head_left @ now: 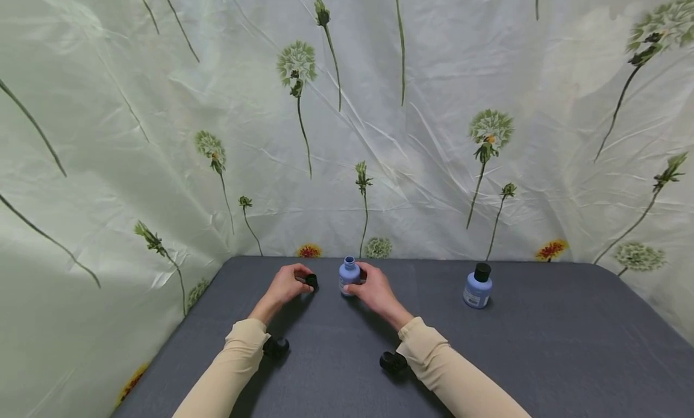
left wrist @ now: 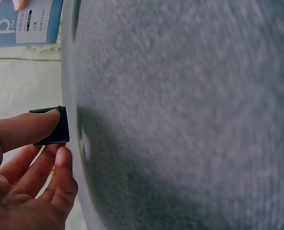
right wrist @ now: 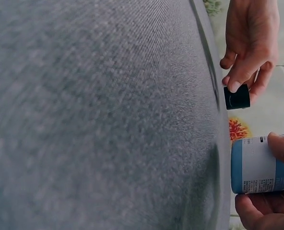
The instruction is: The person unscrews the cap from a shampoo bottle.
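Pinching the cap point(head_left: 311, 281) with the left grip point(head_left: 286, 287), thumb on one side and fingers on the other, at the far left of the counter point(head_left: 331, 358). Holding the bottle point(head_left: 349, 277) upright with the right grip point(head_left: 379, 291), thumb across the near side and fingers curled on the right, a short way right of the cap and close to the far edge. Seeing a bare, narrow mouth point(head_left: 349, 261) at the top of the bottle. Cannot tell from these views about contact between counter and bottle base, or between counter and cap.

Expect a fairly stiff plastic body, smooth and apt to slip if wet, unlikely to break. Hard to judge the weight, given no sight of the level inside. Best to take hold round the body below the shoulder, firmly but without hard squeezing, for fear of forcing liquid out. Expect the cap to be rigid, very light and ready to roll if dropped; best pinched by the side wall, away from the rim.

Standing well apart to the right, upright and out of both grips: a second bottle point(head_left: 478, 292), black-capped.
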### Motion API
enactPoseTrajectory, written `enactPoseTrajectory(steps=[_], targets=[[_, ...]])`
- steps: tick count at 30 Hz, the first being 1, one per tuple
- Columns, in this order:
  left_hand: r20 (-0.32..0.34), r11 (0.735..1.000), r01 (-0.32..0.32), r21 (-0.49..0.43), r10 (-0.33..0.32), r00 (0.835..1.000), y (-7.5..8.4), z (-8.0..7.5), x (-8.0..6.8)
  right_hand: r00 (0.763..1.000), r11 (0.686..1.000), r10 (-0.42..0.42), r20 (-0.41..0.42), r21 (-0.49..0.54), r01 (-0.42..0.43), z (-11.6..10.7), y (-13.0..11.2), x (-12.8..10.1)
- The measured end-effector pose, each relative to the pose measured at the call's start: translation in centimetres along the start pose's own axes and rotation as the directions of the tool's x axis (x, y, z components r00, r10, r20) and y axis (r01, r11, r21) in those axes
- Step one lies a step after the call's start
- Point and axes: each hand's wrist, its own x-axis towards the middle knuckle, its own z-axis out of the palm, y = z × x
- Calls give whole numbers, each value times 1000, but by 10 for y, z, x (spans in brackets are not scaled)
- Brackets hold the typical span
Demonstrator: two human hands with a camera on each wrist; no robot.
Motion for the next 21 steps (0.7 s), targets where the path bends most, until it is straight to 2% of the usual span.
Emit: enactPoseTrajectory(steps=[8, 15, 21], targets=[[19, 1000, 12, 5, -12, 1000, -13, 2, 1, 999, 998, 33, 17, -62, -31, 7, 6, 5], [50, 1000, 1, 0, -1, 999, -15, -1, 4, 1000, 995, 20, 21, -100, -18, 5, 8, 8], [73, 1000, 3, 1, -3, 997, -14, -6, 4, 998, 993, 44, 36, -115, -40, 4, 6, 10]])
